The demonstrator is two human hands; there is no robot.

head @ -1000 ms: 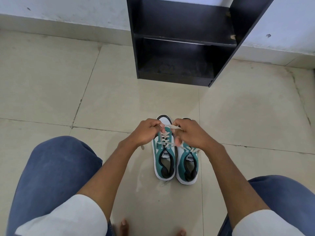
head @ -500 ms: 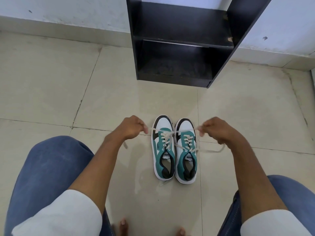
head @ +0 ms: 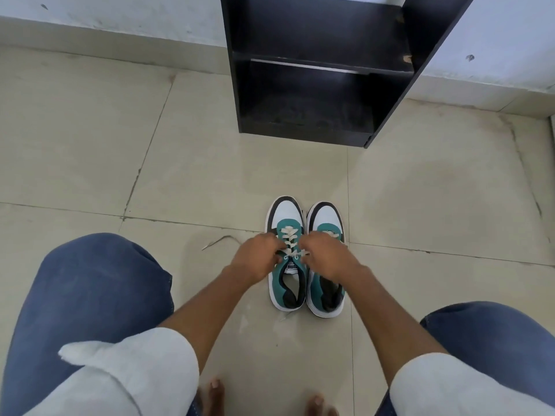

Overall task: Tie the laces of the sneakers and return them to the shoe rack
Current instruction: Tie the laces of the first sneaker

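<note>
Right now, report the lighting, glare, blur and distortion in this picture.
Head view: soft, even daylight; faint sheen on the floor right of the rack, no harsh glare; wide-angle bending at the edges; both hands, left and right, slightly blurred over the sneakers; rack interior dark, detail lost.

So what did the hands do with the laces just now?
Both hands came back together from being spread wide: the left hand and right hand now pinch the laces over the left sneaker. One lace end trails left on the floor. Sneakers and shoe rack stayed put.
</note>
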